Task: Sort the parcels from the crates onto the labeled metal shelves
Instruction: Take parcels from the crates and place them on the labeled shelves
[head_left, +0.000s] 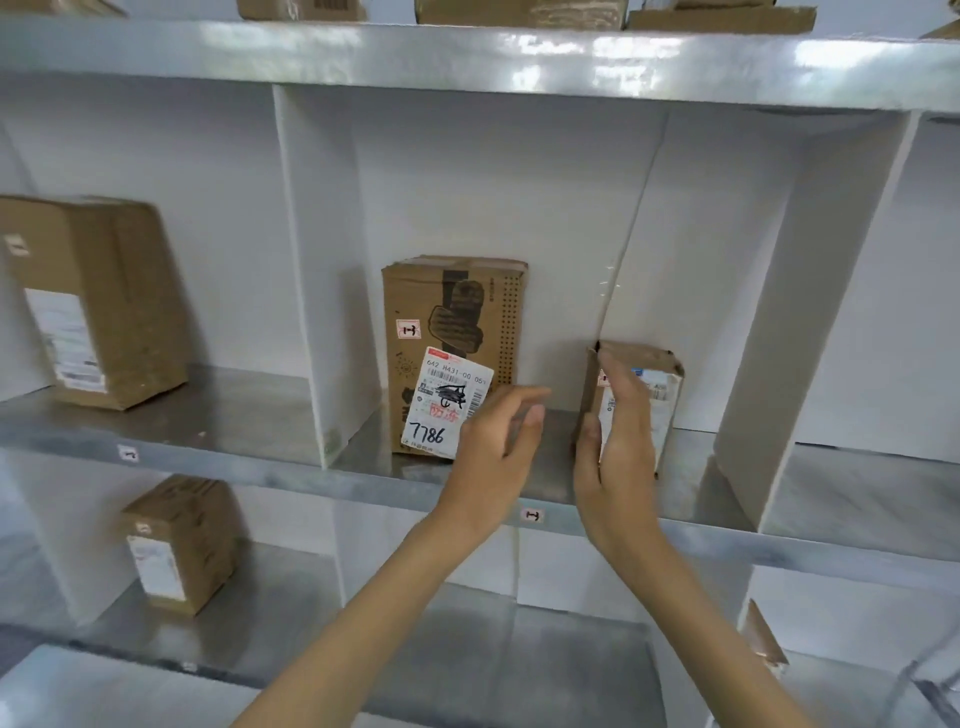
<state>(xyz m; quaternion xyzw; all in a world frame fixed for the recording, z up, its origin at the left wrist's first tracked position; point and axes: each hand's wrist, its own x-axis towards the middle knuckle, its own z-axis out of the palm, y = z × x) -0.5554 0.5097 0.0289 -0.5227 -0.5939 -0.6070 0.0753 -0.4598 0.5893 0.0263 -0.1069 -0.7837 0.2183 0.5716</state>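
A small brown parcel (657, 395) stands upright on the middle metal shelf (696, 493), in the compartment whose edge bears a small label (532, 515). My right hand (615, 447) lies flat against the parcel's front, fingers straight. A taller brown box (457, 322) with a white slip reading 7786 stands to its left in the same compartment. My left hand (496, 441) hovers in front of that box, fingers relaxed and holding nothing.
White dividers (311, 260) split the shelf into compartments. A large brown box (98, 301) sits in the left compartment, another box (182, 540) on the shelf below. More boxes (519, 13) line the top shelf. A clear crate's corner (930, 680) shows at bottom right.
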